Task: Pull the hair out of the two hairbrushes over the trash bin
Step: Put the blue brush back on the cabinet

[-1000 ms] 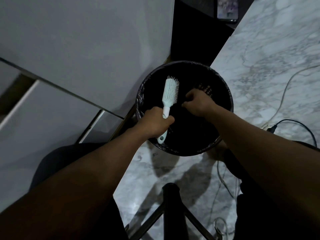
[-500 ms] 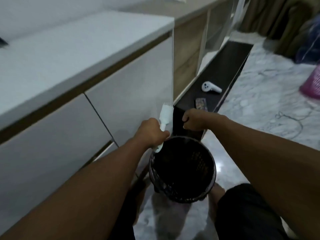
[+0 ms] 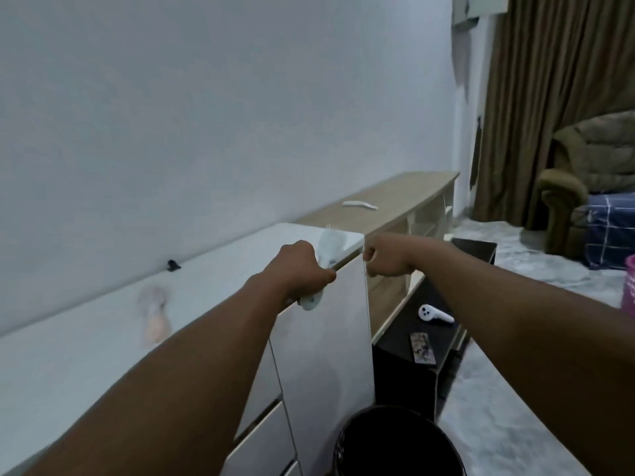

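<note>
My left hand (image 3: 302,269) grips the handle of a pale blue-white hairbrush (image 3: 330,247), held up level with the corner of the white cabinet top (image 3: 213,280). My right hand (image 3: 386,261) is a closed fist just right of the brush; whether it pinches any hair cannot be seen. A second hairbrush (image 3: 154,316), pinkish and blurred, lies on the cabinet top to the left. The black trash bin (image 3: 395,441) stands on the floor at the bottom edge, well below both hands.
White drawers (image 3: 275,424) run under the cabinet top. A low black shelf (image 3: 412,341) to the right carries a white controller (image 3: 434,313) and a phone (image 3: 423,348). A wooden shelf unit (image 3: 405,197), brown curtain (image 3: 549,97), sofa (image 3: 591,159) and marble floor (image 3: 508,389) lie beyond.
The view swung up from the bin to the cabinet and wall. Both hands rose out of the bin, the left still gripping the pale brush, the right still closed beside it.
</note>
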